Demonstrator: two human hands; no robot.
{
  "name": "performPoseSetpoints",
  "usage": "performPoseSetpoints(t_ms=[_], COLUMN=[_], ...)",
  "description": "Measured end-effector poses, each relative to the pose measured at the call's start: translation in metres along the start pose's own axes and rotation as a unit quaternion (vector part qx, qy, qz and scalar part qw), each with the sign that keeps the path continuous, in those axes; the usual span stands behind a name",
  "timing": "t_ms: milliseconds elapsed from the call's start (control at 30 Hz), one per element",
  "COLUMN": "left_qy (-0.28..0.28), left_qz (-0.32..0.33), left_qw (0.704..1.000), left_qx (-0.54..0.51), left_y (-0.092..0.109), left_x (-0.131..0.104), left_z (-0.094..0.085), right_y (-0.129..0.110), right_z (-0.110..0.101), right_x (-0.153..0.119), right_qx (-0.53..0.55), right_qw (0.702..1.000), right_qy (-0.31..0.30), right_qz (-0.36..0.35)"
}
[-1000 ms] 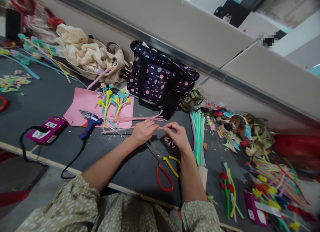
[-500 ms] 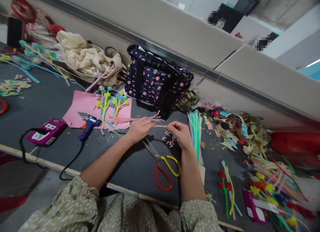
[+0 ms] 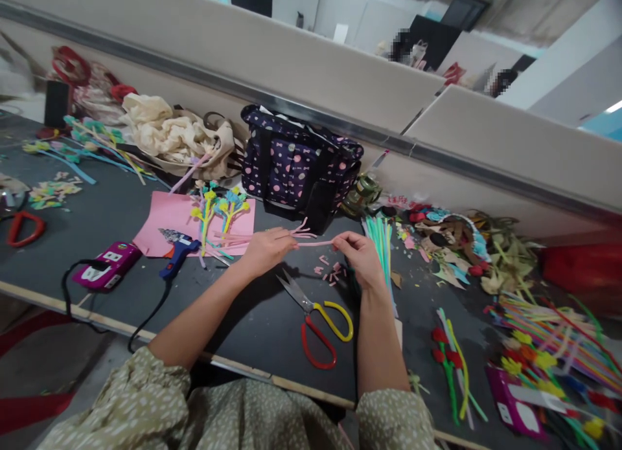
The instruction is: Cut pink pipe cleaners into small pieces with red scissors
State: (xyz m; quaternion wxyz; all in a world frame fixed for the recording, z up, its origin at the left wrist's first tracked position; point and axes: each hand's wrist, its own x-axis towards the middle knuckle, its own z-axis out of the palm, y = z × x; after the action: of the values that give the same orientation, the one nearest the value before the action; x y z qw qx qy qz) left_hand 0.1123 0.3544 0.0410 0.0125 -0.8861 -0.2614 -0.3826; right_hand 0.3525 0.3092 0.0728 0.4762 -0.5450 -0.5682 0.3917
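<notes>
A pink pipe cleaner (image 3: 315, 244) stretches between my two hands above the dark table. My left hand (image 3: 270, 248) is closed on its left end, beside a bundle of pink pipe cleaners (image 3: 300, 228) that passes behind the fingers. The fingertips of my right hand (image 3: 358, 256) pinch the other end. Below the hands lie open scissors (image 3: 307, 306) with one red and one yellow handle. Short cut pink pieces (image 3: 331, 272) are scattered near my right wrist. Green and purple pipe cleaners (image 3: 379, 239) lie just behind my right hand.
Left of me are a blue glue gun (image 3: 179, 254), pink paper (image 3: 160, 220) with pipe-cleaner flowers (image 3: 208, 210), and a purple box (image 3: 107, 265). A patterned dark bag (image 3: 286, 165) stands at the back. More coloured stems (image 3: 564, 340) and a second purple box (image 3: 515, 401) lie right.
My right hand has moved slightly away from my left, and more of the pink pipe cleaner shows between them. The whole view has shifted a little.
</notes>
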Motion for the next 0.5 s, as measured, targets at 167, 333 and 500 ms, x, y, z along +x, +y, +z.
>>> performPoseSetpoints(t_ms=[167, 333, 500], left_qy=[-0.006, -0.013, -0.027], left_qz=[-0.019, -0.029, -0.015], left_qw=[1.000, 0.999, 0.998], left_qx=[0.003, 0.035, 0.057], left_y=[-0.002, -0.010, -0.015], left_x=[-0.001, -0.007, -0.013], left_z=[-0.007, -0.021, -0.032], right_y=[0.003, 0.002, 0.002], right_z=[-0.002, -0.004, -0.001], right_x=[0.000, 0.001, 0.001], right_qx=[0.015, 0.034, 0.028], right_qw=[1.000, 0.999, 0.999], right_qy=[0.005, 0.009, 0.011], right_qz=[-0.005, -0.011, -0.023])
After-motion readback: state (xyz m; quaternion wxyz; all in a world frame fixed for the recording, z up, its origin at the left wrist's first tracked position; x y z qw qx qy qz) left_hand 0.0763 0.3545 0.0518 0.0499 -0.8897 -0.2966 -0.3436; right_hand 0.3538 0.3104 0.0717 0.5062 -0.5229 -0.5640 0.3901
